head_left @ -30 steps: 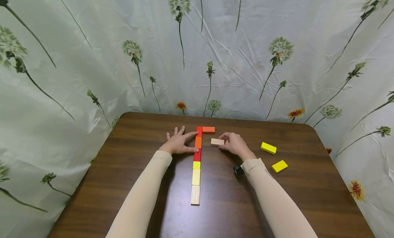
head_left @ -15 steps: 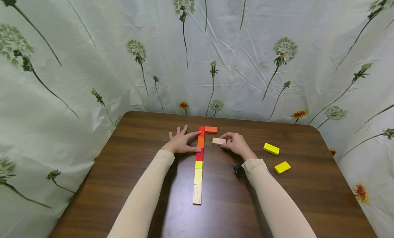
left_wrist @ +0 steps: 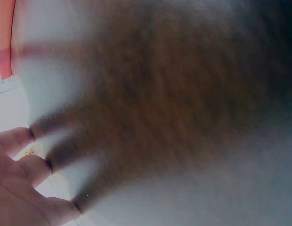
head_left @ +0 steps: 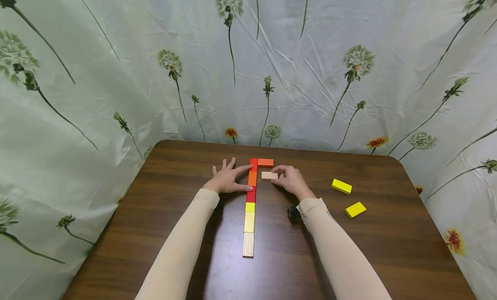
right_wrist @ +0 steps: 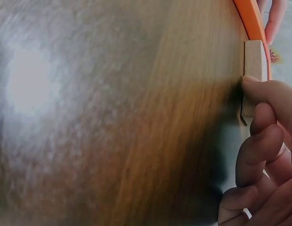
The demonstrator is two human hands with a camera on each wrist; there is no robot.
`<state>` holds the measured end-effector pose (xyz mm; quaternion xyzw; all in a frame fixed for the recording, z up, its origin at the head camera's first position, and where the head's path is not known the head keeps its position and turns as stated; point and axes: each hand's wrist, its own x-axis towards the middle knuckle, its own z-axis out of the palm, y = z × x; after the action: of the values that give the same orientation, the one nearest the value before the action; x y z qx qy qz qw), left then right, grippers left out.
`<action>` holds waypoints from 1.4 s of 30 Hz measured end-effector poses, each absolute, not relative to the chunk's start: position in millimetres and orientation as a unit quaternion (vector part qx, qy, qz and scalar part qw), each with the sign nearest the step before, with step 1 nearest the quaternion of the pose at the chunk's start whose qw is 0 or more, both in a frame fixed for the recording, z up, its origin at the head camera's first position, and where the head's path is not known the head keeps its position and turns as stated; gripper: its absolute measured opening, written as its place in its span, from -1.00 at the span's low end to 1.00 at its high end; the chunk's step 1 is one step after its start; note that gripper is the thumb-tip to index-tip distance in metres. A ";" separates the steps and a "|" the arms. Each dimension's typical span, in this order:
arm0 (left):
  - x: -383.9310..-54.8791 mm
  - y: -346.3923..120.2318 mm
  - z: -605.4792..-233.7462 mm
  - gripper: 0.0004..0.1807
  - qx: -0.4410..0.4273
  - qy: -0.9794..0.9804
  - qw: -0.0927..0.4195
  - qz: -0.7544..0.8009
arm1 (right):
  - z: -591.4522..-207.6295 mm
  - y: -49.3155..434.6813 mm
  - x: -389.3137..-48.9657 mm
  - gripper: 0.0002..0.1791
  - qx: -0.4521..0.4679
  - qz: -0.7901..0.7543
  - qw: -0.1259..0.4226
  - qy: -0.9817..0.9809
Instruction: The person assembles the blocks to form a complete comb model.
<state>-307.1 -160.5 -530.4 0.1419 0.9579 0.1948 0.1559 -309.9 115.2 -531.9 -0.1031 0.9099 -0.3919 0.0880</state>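
My right hand (head_left: 292,179) pinches a pale wooden block (head_left: 267,176) by its right end, thumb and index finger on opposite sides, as the right wrist view also shows. The block lies just right of a straight column of blocks: red (head_left: 254,162), orange (head_left: 252,178), dark red (head_left: 250,196), small yellow (head_left: 250,207), pale yellow (head_left: 249,222) and striped plain wood (head_left: 248,245). My left hand (head_left: 225,180) is spread on the column's left, its index fingertip on the top red block and thumb tip by the dark red one. An orange-red block (head_left: 265,163) juts right from the top.
Two yellow blocks, one farther back (head_left: 341,186) and one nearer (head_left: 355,210), lie apart on the right side of the brown table (head_left: 163,231). A curtain with dandelion prints (head_left: 295,76) hangs behind the far table edge. A black band (head_left: 294,213) shows at my right wrist.
My right hand has slid left with the pale wooden block, narrowing the gap to the column. The left hand keeps its place on the column.
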 end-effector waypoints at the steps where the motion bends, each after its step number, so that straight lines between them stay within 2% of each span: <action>1: -306.9 -160.1 -530.1 0.00 0.142 0.958 0.156 0.195 | -532.3 114.7 -310.2 -0.65 -0.103 -0.391 0.087 0.910; 29: -309.2 -160.4 -530.8 0.01 0.150 0.957 0.157 0.192 | -531.6 94.2 -309.0 -0.65 -0.081 -0.367 0.070 0.924; 42: -308.4 -160.8 -525.9 0.03 0.150 0.952 0.166 0.210 | -529.3 116.4 -306.5 -0.46 -0.124 -0.418 0.089 0.896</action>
<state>-308.4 -160.8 -525.9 0.1501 0.9517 0.2100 0.1659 -306.5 116.4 -529.3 -0.1237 0.8955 -0.4182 0.0886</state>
